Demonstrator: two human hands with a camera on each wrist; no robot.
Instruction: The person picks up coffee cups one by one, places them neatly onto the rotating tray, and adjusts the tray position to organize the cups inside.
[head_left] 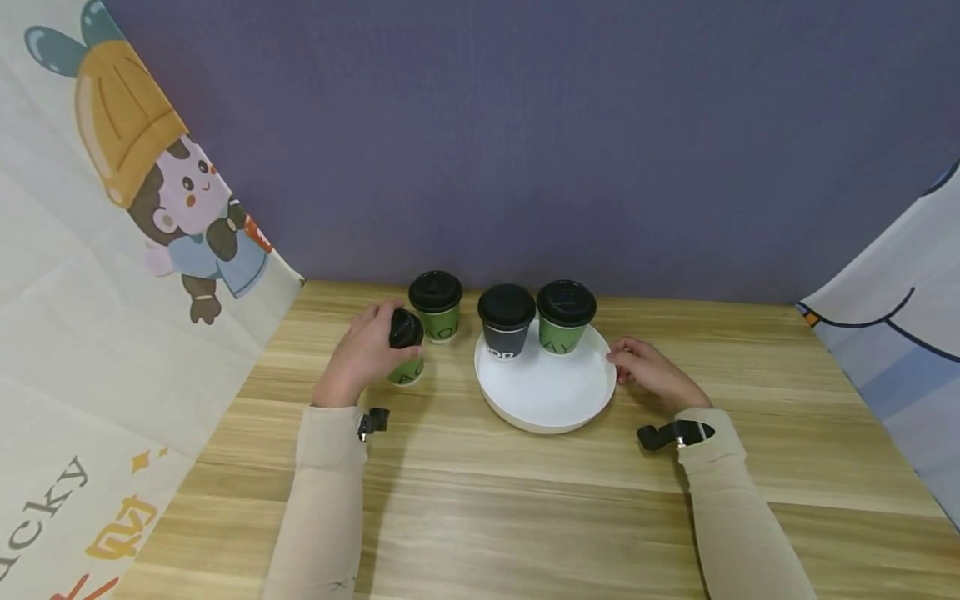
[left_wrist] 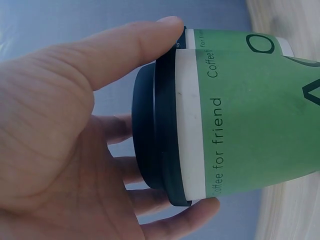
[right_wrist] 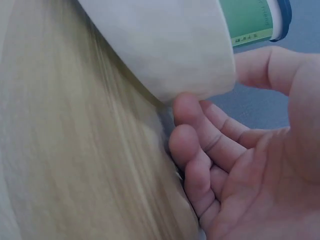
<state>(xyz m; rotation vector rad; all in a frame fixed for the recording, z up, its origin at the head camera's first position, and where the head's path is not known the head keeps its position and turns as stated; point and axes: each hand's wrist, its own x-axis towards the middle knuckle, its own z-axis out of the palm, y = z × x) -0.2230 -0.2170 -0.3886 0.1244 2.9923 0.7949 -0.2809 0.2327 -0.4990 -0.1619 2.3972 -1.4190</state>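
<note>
I face a plain blue-purple wall (head_left: pixel 495 150) that rises behind the far edge of a wooden table (head_left: pixel 525 517), its grain streaked pale and brown. To my left is a creased white cloth (head_left: pixel 45 275) printed with a cartoon figure (head_left: pixel 198 196) in a yellow hat and, lower down, grey letters (head_left: pixel 49 507). To my right, another pale cloth (head_left: pixel 926 325) shows dark curved lines and light blue patches. The light is soft.

The left sleeve (head_left: pixel 324 492) at seven o'clock and right sleeve (head_left: pixel 738 508) at four are beige; the left wrist mount (head_left: pixel 378 419) and right wrist mount (head_left: pixel 660 436) are black with silvery bits.
</note>
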